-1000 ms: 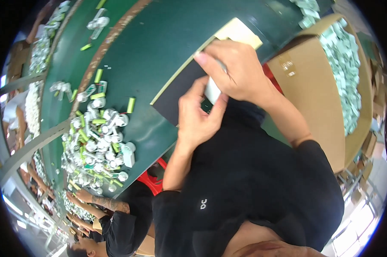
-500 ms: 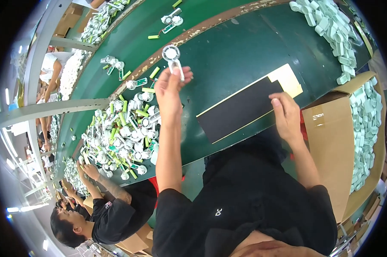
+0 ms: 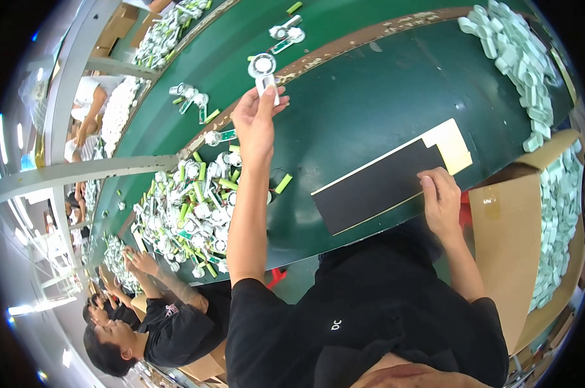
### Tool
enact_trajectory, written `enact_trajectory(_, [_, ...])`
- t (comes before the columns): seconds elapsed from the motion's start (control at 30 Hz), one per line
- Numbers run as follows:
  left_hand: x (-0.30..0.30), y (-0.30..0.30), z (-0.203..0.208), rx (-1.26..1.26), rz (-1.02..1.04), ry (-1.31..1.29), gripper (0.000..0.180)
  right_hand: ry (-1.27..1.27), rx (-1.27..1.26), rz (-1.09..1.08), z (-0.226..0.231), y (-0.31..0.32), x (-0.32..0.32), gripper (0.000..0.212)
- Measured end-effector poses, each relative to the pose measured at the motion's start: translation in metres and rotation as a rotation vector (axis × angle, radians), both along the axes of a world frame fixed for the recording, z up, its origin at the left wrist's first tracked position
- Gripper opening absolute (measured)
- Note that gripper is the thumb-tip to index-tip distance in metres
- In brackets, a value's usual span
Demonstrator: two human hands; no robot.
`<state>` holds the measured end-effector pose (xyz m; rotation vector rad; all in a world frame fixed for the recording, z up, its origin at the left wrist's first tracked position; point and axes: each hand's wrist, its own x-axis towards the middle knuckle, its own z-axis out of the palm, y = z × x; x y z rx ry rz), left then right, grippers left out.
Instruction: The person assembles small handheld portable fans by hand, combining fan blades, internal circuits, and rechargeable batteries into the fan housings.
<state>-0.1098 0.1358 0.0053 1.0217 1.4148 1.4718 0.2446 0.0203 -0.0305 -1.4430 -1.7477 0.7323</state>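
Observation:
My left hand is raised over the green work surface, pinching the handle of a small white handheld fan part. Its round head points away from me. Beside the near right edge of a black rectangular pad rests my right hand, its fingers loosely bent and nothing visible in them. Under the pad shows a pale yellow sheet. Left of my left forearm lies a heap of white fan assemblies with green circuit boards and yellow-green cylindrical cells; one cell lies right of the forearm.
Pale green plastic housings are heaped at the far right. An open cardboard box of similar housings stands at my right. Beyond a worn brown divider runs a green belt. A co-worker works at my left beside a metal post.
The whole view has shifted, moving the pad and heaps down and right in the picture. My left hand still holds the fan part, reaching slightly farther out; my right hand stays by the pad.

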Motion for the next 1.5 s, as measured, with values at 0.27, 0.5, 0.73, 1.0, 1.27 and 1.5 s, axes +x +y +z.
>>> enact_trajectory(0.27, [-0.091, 0.103, -0.040, -0.300, 0.192, 0.696, 0.048, -0.034, 0.064, 0.069, 0.005, 0.019, -0.019, 0.004])
enact_trajectory(0.5, [-0.172, 0.212, -0.049, -0.326, 0.404, 1.064, 0.063, -0.106, 0.071, 0.144, 0.013, 0.061, -0.043, 0.008])
enact_trajectory(0.73, [-0.218, 0.196, 0.023, -0.516, -0.013, 1.384, 0.094, -0.229, 0.270, 0.281, 0.023, 0.225, -0.110, 0.051])
enact_trajectory(1.0, [-0.231, 0.112, -0.015, -0.401, -0.381, 1.368, 0.108, -0.371, 0.313, 0.646, -0.027, 0.444, -0.161, 0.120])
enact_trajectory(1.27, [-0.234, 0.095, -0.020, -0.435, -0.383, 1.619, 0.049, -0.884, -0.011, 0.708, 0.004, 0.419, -0.239, 0.069])
enact_trajectory(1.5, [-0.237, 0.069, 0.010, -0.492, -0.276, 1.545, 0.031, -0.364, -0.100, 0.726, 0.047, 0.357, -0.245, 0.065])
